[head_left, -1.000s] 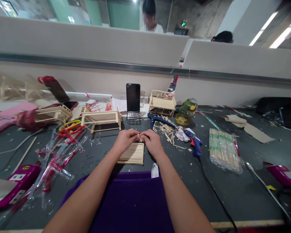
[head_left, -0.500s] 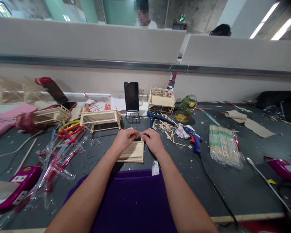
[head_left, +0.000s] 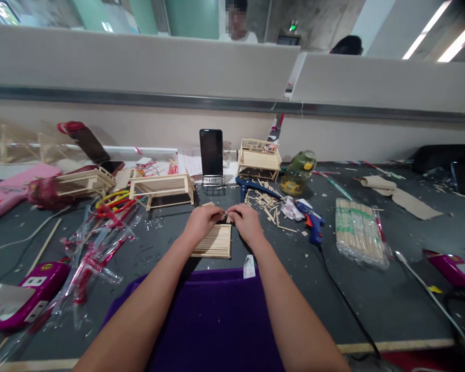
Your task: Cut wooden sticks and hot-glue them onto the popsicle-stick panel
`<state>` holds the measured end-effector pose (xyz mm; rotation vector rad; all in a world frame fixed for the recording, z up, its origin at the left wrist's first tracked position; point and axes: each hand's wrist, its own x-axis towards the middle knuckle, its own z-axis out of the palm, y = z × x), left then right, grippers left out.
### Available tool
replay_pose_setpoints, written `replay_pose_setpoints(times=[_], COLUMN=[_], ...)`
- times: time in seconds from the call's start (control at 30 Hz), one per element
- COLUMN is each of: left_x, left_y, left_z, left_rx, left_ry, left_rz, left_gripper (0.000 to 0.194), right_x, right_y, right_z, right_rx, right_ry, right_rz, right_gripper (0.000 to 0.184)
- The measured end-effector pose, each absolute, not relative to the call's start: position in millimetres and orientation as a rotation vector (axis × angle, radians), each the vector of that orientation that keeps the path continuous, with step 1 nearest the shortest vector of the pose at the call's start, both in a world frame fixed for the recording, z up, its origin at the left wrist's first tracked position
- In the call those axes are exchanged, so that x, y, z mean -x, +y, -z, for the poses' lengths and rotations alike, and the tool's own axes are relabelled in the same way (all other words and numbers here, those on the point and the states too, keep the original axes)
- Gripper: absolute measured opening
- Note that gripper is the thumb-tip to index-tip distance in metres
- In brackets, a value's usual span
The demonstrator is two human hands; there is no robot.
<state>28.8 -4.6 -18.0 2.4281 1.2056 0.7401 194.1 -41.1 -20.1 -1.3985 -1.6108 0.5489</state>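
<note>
My left hand (head_left: 205,223) and my right hand (head_left: 245,219) meet fingertip to fingertip above the far edge of a slatted wooden stick panel (head_left: 214,242). Both are closed in a pinch. Between the fingertips is something tiny and pale that I cannot make out. A short bit of wooden stick (head_left: 228,219) shows just below the right fingers; whether they grip it is unclear. The panel lies flat on the dark table, partly covered by my left hand and forearm. A purple cloth (head_left: 217,320) lies under my forearms.
Behind my hands stand a phone (head_left: 211,155) on a wire stand and small stick-built models (head_left: 163,186), (head_left: 259,157). To the right are blue cutters (head_left: 256,185), stick scraps (head_left: 269,204), a glue gun (head_left: 313,222), a green bottle (head_left: 298,173) and bundled sticks (head_left: 358,227). Plastic wrappers (head_left: 95,258) lie left.
The hands keep their pinch over the panel's far edge, with the fingertips shifted slightly. The whole view has moved a little; the person beyond the partition has shifted right.
</note>
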Motion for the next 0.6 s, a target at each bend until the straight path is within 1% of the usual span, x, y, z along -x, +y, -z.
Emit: replay_pose_setpoints(times=[0.2, 0.37, 0.47, 0.6], left_x=[-31.4, -30.1, -27.1, -20.1], left_y=[-1.9, -0.1, 0.1, 0.6], left_z=[24.9, 29.5, 29.1, 24.2], left_rx=[-2.281, -2.093, -2.05, -2.107], left_ry=[1.333, 1.35, 1.361, 1.456], left_rz=[-0.981, -0.941, -0.937, -0.974], left_gripper=[0.025, 0.032, 0.03, 0.024], right_x=[-202.6, -206.3, -206.7, -206.6], right_y=[-35.3, -32.4, -32.5, -33.6], right_z=[29.4, 33.3, 32.3, 30.9], right_rx=[1.374, 1.358, 1.354, 1.354], right_ry=[-1.275, -1.157, -1.14, -1.132], right_rz=[-0.634, -0.682, -0.694, -0.689], right_gripper=[0.017, 0.02, 0.022, 0.022])
